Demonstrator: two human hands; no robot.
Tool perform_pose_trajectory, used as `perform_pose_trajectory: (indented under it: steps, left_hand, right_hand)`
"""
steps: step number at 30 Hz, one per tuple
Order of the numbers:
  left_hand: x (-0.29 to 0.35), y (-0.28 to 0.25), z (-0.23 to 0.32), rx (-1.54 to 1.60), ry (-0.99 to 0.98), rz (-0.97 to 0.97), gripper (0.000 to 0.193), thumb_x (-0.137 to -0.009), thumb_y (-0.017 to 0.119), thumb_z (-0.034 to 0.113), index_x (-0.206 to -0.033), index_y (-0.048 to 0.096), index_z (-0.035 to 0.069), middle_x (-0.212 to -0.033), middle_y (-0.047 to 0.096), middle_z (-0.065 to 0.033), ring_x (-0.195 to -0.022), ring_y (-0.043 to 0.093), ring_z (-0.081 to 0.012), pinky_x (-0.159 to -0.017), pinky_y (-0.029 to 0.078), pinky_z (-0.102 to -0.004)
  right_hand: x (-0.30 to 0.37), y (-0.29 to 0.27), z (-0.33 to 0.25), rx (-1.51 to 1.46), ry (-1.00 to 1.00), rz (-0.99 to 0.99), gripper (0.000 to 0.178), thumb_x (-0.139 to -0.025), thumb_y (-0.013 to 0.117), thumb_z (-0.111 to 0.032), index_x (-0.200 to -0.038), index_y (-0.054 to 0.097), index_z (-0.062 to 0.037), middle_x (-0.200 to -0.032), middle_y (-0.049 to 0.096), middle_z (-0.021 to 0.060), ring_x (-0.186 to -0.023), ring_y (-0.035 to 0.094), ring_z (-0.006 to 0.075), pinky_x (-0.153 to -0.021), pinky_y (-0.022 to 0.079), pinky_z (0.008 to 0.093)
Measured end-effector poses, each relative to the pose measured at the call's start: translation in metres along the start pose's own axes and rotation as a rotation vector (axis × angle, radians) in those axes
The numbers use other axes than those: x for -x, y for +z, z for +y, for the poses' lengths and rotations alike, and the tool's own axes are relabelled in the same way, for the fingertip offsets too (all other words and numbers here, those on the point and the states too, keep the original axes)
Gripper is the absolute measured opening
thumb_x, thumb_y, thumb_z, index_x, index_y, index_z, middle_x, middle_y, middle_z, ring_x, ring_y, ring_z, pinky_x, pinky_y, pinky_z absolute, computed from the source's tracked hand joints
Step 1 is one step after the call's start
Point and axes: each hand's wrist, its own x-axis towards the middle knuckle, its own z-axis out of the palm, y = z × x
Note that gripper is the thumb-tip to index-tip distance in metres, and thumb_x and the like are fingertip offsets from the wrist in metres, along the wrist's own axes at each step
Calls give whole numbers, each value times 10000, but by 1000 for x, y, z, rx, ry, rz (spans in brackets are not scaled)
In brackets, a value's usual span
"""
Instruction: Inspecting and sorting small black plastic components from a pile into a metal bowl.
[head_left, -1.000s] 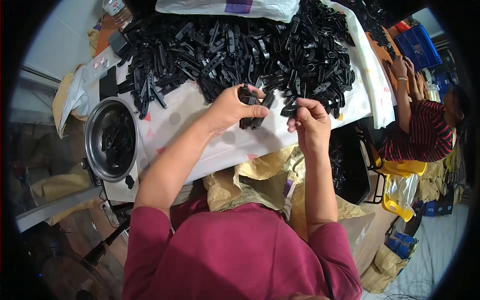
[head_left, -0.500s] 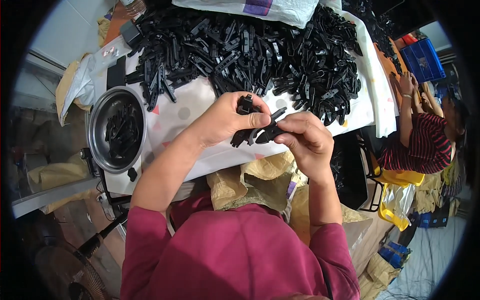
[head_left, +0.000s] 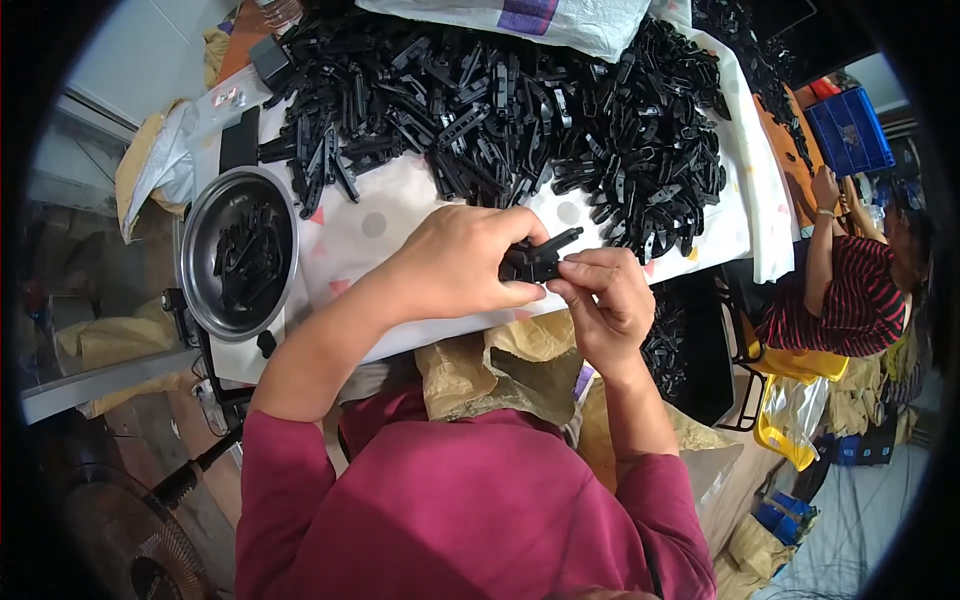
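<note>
Over the near edge of the table, my left hand (head_left: pixel 470 258) is closed around a black plastic part (head_left: pixel 540 262), its thumb and fingers gripping the near side. The thumb and fingers of my right hand (head_left: pixel 612 300) pinch the other end of that part, so the two hands almost meet. My fingers cover much of the part, and its exact kind cannot be made out. Beyond my hands lies a broad heap of long black plastic parts (head_left: pixel 470 110). At its right side is a pile of shorter, curved black pieces (head_left: pixel 650 190).
A round metal bowl (head_left: pixel 190 250) with black parts stands on the left. A white sack (head_left: pixel 600 35) rests behind the heap. Brown paper (head_left: pixel 460 385) hangs at the table's front edge. A black bin (head_left: pixel 705 350) stands right. A person in a striped shirt (head_left: pixel 840 300) works farther right.
The black pieces, held apart half a second ago, are now together between my hands. My left hand has turned over them, and my right hand has moved slightly nearer to me.
</note>
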Motion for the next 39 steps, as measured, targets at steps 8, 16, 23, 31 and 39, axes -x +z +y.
perform_pose_trajectory:
  steps: [8,16,23,31,39]
  left_hand:
    - [8,-10,-1,147,-77,-156,357,-618,753,192,-897,585,46,-796,616,-86,-718,592,-239,-657,456,-333]
    - [89,-68,-30,-730,-444,419,322,-756,655,224,-1030,592,67,-940,611,-133,-886,566,-327,-788,448,-393]
    - [140,-113,-71,-1026,-765,516,468,-746,676,306,-1105,563,27,-1072,580,-163,-1033,511,-327,-913,381,-400]
    - [-1,43,-54,-522,-92,340,80,-703,635,160,-694,660,86,-873,570,-63,-884,511,-245,-725,411,-375]
    - [-29,53,-55,-519,-213,336,201,-691,680,191,-778,606,26,-878,567,-57,-857,502,-271,-754,405,-404]
  right_hand:
    - [-12,-7,-1,-290,339,-198,377,-713,727,-38,-1042,550,16,-944,547,83,-815,583,152,-716,514,255]
    - [-19,3,79,401,244,-218,424,-677,707,-39,-1079,574,-58,-1022,580,105,-807,593,243,-675,503,304]
    - [-44,10,117,927,-11,-357,201,-704,572,-44,-902,599,-75,-958,565,74,-806,547,263,-680,478,335]
    - [-27,16,86,277,434,-32,283,-781,573,-28,-1054,504,-41,-753,572,71,-631,566,176,-549,452,281]
    - [10,6,74,-653,850,307,131,-823,583,10,-939,532,-23,-864,626,106,-741,646,194,-552,540,262]
